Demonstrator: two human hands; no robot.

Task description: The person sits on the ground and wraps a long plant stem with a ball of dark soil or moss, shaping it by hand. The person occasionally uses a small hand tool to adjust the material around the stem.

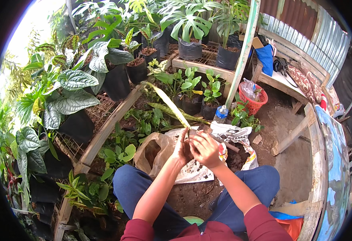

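My left hand (182, 148) and my right hand (204, 147) meet around the lower end of a long yellow-green leaf (170, 104), which rises up and to the left, away from me. What sits between the palms is mostly hidden. Soil darkens the left fingers. Below the hands lies a white plastic sack (198, 174) sprinkled with soil. A crumpled translucent brown plastic bag (152, 152) stands to its left. On the right, an opened sack holds dark soil (236, 159), with a brown stick or tool handle (228, 145) across it. A second long leaf (194, 118) lies behind.
A water bottle (221, 114) stands beyond the sacks, near a red plastic basket (252, 98). Potted plants in black bags (191, 104) fill the ground ahead and wooden-framed racks (112, 120) at left. A wooden bench (284, 86) and a painted board (334, 168) are at right.
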